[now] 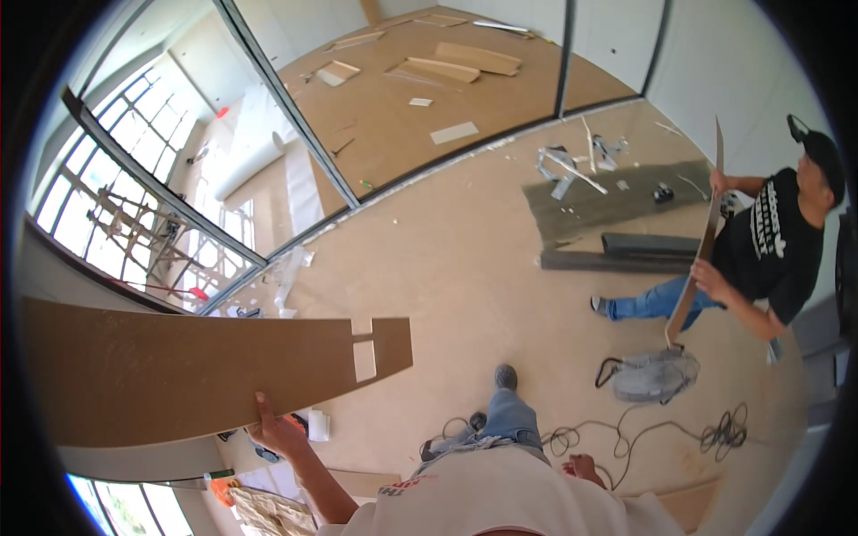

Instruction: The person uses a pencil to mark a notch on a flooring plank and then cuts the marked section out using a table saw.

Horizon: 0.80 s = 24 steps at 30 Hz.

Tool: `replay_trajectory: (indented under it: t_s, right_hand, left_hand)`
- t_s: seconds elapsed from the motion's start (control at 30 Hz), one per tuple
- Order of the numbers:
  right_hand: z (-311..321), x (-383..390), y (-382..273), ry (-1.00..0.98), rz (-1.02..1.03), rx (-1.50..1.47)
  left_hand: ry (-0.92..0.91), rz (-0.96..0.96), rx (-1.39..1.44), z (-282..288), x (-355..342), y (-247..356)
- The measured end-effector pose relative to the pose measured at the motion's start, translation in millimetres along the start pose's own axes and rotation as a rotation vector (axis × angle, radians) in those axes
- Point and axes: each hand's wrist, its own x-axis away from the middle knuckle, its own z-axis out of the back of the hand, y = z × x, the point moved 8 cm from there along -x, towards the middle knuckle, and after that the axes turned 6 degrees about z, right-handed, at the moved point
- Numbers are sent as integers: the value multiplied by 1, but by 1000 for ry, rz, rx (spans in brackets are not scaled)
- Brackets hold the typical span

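Observation:
A long brown board point(206, 371) with two cut-outs near its right end extends from the left edge of view. Along its lower edge, my left hand point(275, 432) grips it, thumb on the upper face. My right hand point(583, 468) hangs low beside my right hip with its fingers curled in, and no object shows in it. On the right, a person point(760, 232) in a black T-shirt, jeans and cap holds another narrow brown board point(702, 255) upright with both hands.
A grey floor fan point(657, 375) stands near the person's feet, with loose black cable point(724, 429) beside it. Dark long pieces point(617, 261) and a dark mat point(608, 201) lie farther off. Metal-framed partition posts point(566, 62) cross the far side. Cut board pieces point(478, 59) lie beyond.

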Motion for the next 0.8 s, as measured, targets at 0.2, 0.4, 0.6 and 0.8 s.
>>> replay_trajectory:
  t_s: [0.2,0.4,0.6,0.8]
  right_hand:
    - [-150,-79,-302,-208,281,209]
    - [-319,-144,-527,-384,506,313]
    - [-421,-205,-663,-404,587,470]
    - [-414,-287,-730,-186,217,467]
  left_hand:
    - [220,-18,-150,-65,-33,7]
    - [289,-16,-381,-117,-68,-62]
    - [131,95,-398,-228,-162,-189]
    - [-22,194,-572,-396,-283,-314]
